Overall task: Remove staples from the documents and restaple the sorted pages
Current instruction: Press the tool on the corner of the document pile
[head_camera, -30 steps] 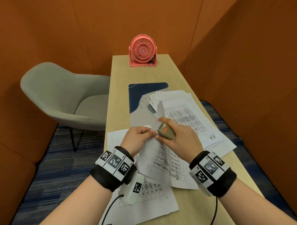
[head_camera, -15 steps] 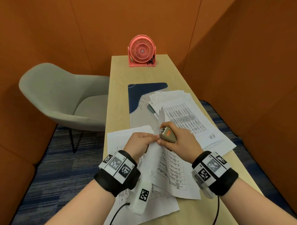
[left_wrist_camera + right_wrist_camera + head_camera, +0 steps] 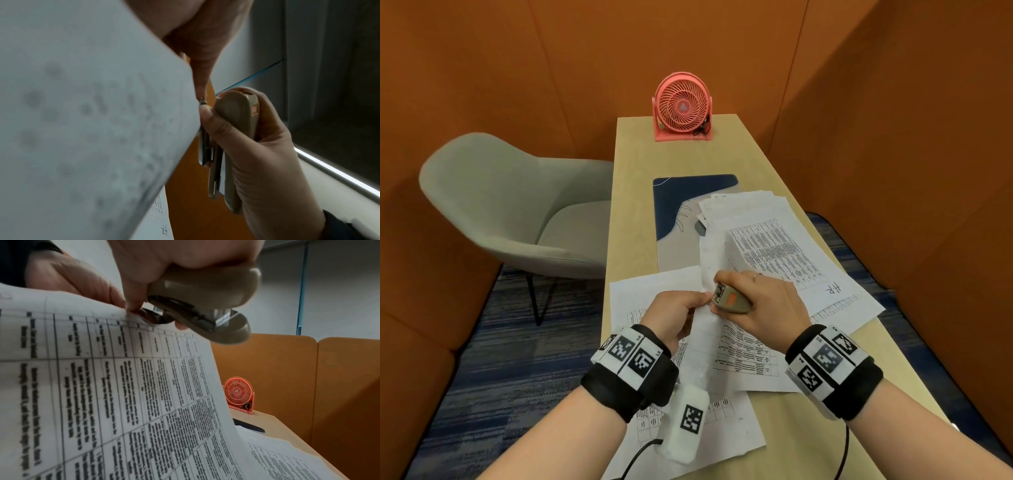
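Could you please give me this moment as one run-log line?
left hand: pinches lifted sheet at corner | right hand: grips beige stapler at that corner | loose pages: on table

L hand [image 3: 677,313]: fingers curled, thumb & forefinger pinching corner of held sheet [image 3: 709,329], knuckles up. R hand [image 3: 763,308]: wrapped round beige stapler [image 3: 731,301], thumb tip at its metal end, ring on one finger. Hands nearly touching at sheet corner. Both forearms bare, raised over desk, black tagged wristbands w/ cables.

beige stapler [image 3: 731,301], coral fan [image 3: 682,106], grey chair [image 3: 510,205]
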